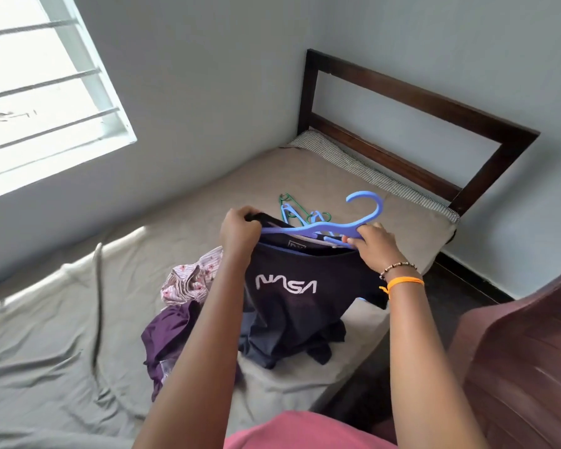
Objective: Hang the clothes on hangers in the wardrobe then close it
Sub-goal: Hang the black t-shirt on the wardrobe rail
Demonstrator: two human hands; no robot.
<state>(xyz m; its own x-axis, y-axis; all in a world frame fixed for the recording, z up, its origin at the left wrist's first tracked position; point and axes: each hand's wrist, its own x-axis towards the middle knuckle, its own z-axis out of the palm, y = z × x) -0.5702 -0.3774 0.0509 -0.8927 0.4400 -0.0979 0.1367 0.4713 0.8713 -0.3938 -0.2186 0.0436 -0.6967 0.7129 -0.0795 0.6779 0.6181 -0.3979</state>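
Over the bed (78, 335), near its edge toward the headboard (412, 124), a dark NASA shirt (285, 306) hangs half-lifted, its hem pooled on the sheet. The left hand (240, 231) pinches the shirt's left shoulder at the collar, fingers curled tight on the cloth. The right hand (373, 244) grips the right arm of a blue hanger (337, 226), whose bar lies across the neck opening with its hook pointing up toward the headboard.

The shirt looks light and limp: it will sag and fold wherever it is not held, so it is best taken at the shoulder seams or collar, never at the body. It seems not slippery and not fragile, though the neck could stretch if the hanger is forced through. The hanger is stiff, thin plastic, likely light, best held at the neck below the hook once the shoulders are seated.

More hangers (302, 215) lie on the bed just beyond the shirt, toward the headboard. A purple garment (166, 338) and a floral one (188, 280) lie heaped on the bed beside the shirt, away from the headboard. The wardrobe is not in view.
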